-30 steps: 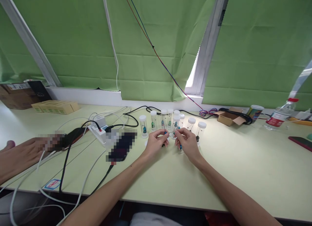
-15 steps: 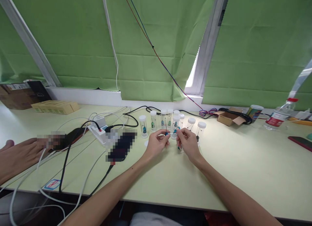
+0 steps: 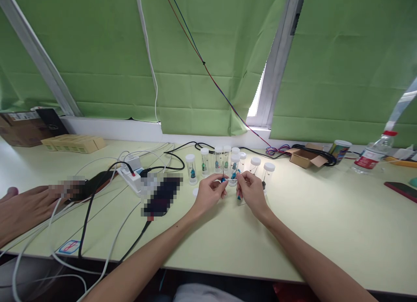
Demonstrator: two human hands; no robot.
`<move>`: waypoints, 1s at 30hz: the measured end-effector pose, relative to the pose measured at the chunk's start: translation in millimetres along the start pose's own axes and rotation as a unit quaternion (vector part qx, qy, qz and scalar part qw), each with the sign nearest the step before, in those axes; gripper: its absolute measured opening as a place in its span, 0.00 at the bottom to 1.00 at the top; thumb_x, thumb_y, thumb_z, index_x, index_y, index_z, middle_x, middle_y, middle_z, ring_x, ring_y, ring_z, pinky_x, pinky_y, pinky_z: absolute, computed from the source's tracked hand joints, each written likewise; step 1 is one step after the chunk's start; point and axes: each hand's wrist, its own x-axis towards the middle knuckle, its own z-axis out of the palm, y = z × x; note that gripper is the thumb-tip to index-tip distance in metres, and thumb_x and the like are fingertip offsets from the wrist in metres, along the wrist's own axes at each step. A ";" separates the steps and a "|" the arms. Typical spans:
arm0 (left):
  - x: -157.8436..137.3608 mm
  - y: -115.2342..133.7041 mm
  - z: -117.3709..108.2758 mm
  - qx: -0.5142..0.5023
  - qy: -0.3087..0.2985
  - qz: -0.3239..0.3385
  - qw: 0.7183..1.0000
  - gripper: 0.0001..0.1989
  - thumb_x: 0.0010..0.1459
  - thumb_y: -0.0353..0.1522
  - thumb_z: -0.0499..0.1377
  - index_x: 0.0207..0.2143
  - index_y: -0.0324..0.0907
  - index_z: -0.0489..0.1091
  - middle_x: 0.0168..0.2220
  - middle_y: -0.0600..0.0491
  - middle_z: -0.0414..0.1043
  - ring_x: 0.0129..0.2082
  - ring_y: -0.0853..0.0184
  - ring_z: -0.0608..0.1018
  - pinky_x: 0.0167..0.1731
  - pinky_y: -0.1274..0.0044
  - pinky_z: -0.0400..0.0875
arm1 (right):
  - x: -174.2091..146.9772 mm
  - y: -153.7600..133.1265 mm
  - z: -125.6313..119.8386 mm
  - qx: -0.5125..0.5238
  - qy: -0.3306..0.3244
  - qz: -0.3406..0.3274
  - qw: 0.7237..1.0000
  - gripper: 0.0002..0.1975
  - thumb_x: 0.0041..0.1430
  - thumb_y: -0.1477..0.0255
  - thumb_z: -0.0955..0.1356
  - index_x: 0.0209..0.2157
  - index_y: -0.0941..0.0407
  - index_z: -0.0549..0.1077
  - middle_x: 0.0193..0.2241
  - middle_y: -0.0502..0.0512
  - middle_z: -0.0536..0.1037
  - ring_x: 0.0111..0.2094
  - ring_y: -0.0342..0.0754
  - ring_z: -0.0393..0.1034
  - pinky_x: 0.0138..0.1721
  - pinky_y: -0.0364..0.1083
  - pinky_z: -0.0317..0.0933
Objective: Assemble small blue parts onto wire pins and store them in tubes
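Note:
My left hand point(image 3: 208, 192) is closed in a pinch on a small dark-blue piece point(image 3: 223, 180) with a thin dark stem standing up from it. My right hand point(image 3: 251, 190) pinches a thin pale rod point(image 3: 231, 179) that spans the gap to the left fingertips. Whether the rod enters the blue piece is too small to tell. A bit of teal point(image 3: 239, 198) shows under my right fingers. Close behind the hands stand several clear tubes with white caps, such as one tube point(image 3: 191, 169) at the left, holding small blue, green or dark pieces on stems.
A white lid point(image 3: 195, 192) lies left of my left hand. Further left are a phone point(image 3: 163, 196), a power strip point(image 3: 132, 176), loose cables and another person's hand point(image 3: 35, 202). An open cardboard box point(image 3: 304, 156), a can point(image 3: 341, 150) and a bottle point(image 3: 371, 156) stand at the right.
Almost nothing differs. Both hands keep their pinches in the same place, with only a slight shift of the fingers around the blue piece and the rod.

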 end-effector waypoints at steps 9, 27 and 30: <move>-0.4 2.4 0.9 0.002 -0.008 0.028 1.000 0.13 0.54 0.40 0.62 0.35 0.39 0.74 0.25 0.53 0.70 0.18 0.73 0.70 0.21 0.78 0.66 | 1.7 -1.6 0.2 0.001 0.007 0.039 0.999 0.20 0.58 0.57 0.67 0.21 0.55 0.61 0.10 0.44 0.62 0.12 0.39 0.58 0.16 0.40 0.53; 0.4 -2.5 0.8 -0.001 -0.017 0.051 0.999 0.13 0.54 0.41 0.63 0.33 0.39 0.75 0.34 0.50 0.71 0.19 0.74 0.71 0.20 0.78 0.66 | 5.0 6.4 0.2 0.049 -0.010 0.109 0.993 0.18 0.56 0.62 0.67 0.19 0.55 0.62 0.10 0.43 0.61 0.11 0.39 0.56 0.13 0.39 0.50; 2.1 -4.5 0.2 -0.023 -0.011 0.027 0.999 0.14 0.53 0.41 0.63 0.33 0.39 0.74 0.32 0.51 0.72 0.19 0.73 0.71 0.21 0.78 0.67 | 3.4 3.8 1.0 0.053 -0.010 0.087 0.995 0.19 0.57 0.57 0.68 0.22 0.56 0.64 0.14 0.44 0.63 0.12 0.39 0.59 0.14 0.40 0.52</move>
